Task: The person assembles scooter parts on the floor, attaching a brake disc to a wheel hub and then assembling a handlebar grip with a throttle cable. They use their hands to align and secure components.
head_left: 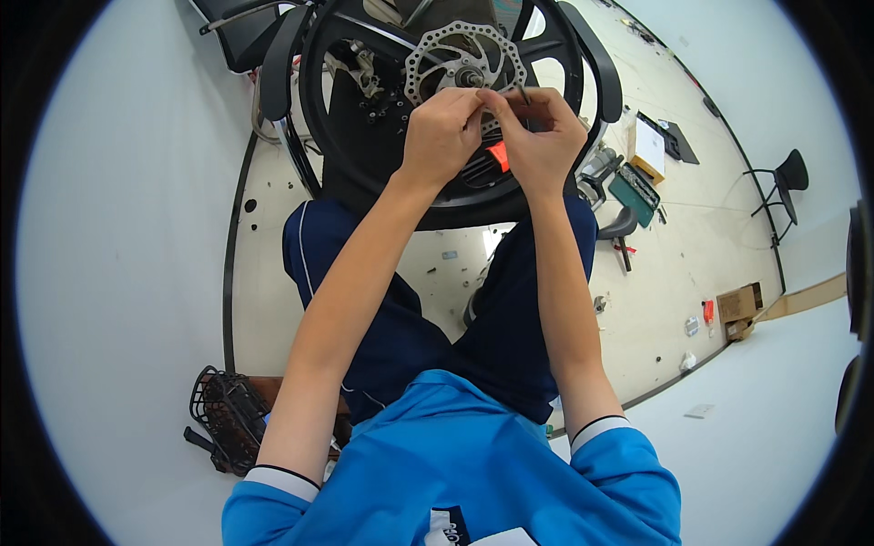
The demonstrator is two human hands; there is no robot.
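Note:
A black spoked wheel [314,118] lies flat on a black armchair in front of my knees. A silver brake disc [446,38] with a wavy, perforated rim sits at its hub. Over the disc's near edge, my left hand [443,136] is closed in a pinch; what its fingertips hold is hidden. My right hand [550,144] meets it there, thumb tip against the left fingers. A thin dark rod [523,95], resembling a hex key, sticks out between the right fingers. Below the hands, an orange-red piece [499,156] shows between the spokes.
Armrests [601,68] flank the wheel. Metal parts [361,71] and several small bolts [375,116] lie on the seat. On the floor at right are a green tool case [635,195], a bicycle saddle [621,224] and a cardboard box [738,304]. A black wire basket [228,414] stands at lower left.

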